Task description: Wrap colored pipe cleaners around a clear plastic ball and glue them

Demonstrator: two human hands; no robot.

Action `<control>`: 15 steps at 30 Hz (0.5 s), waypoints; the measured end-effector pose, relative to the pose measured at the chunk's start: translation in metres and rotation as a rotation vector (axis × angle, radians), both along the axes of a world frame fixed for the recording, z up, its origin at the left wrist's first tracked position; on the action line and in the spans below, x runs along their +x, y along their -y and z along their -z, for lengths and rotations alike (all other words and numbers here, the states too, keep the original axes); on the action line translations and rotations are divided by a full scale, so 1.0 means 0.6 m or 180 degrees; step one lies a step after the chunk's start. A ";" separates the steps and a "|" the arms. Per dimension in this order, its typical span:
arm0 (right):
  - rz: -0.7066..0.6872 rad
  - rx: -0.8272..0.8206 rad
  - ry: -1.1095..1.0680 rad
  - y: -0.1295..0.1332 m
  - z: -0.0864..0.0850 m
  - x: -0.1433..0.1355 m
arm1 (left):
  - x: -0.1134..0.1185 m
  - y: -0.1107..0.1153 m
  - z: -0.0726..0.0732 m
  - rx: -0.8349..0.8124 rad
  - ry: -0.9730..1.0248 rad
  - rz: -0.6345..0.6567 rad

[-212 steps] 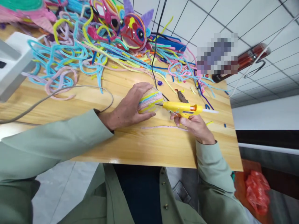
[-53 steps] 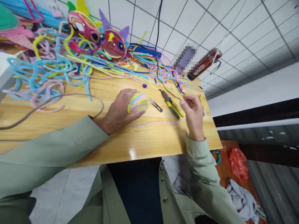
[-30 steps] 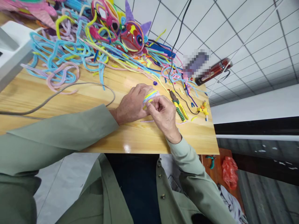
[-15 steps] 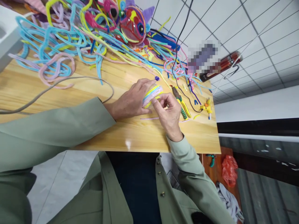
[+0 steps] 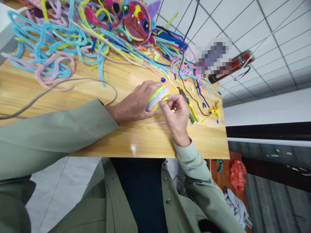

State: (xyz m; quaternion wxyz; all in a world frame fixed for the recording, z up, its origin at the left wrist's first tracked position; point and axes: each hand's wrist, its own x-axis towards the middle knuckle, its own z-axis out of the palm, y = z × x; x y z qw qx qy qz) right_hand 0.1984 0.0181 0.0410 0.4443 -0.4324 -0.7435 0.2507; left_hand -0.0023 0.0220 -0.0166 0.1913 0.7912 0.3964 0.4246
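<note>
A small striped piece [image 5: 157,98] of yellow, blue and pale pink fuzzy stems is between my hands over the wooden table. My left hand [image 5: 137,103] is wrapped round its left side, with the fingers over its far edge. The thumb and forefinger of my right hand [image 5: 178,116] pinch its right edge, where yellow stem shows. Just beyond the piece lies a small dark purple curl [image 5: 163,79]. Pliers [image 5: 190,106] with yellow and green handles lie right behind my right hand. A thin pink stem [image 5: 155,122] rests on the table nearer to me.
A heap of coloured fuzzy stems [image 5: 80,38] spreads over the back of the table [image 5: 116,142], with a round fish-like figure [image 5: 137,22] on it. Cables cross the top. A glue gun [image 5: 215,110] sits at the right edge, a dark red flask [image 5: 232,67] at the back right.
The striped piece has turned slightly between my hands, and more of its striped face shows. My right hand has shifted a little to the right. The view has moved slightly.
</note>
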 end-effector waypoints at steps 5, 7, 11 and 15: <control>0.0011 -0.0037 -0.0037 0.002 -0.001 -0.001 | 0.002 0.002 -0.001 0.0053 0.0052 -0.0022; 0.0004 -0.0048 -0.0032 0.001 0.000 -0.001 | 0.003 0.001 -0.001 0.0014 0.0061 -0.0046; 0.0005 -0.0041 -0.0103 -0.001 0.007 -0.001 | 0.004 0.002 -0.006 -0.0092 0.0063 -0.0075; 0.0039 -0.0001 -0.0115 -0.003 0.014 0.000 | 0.006 0.005 -0.012 -0.0148 0.0181 -0.0072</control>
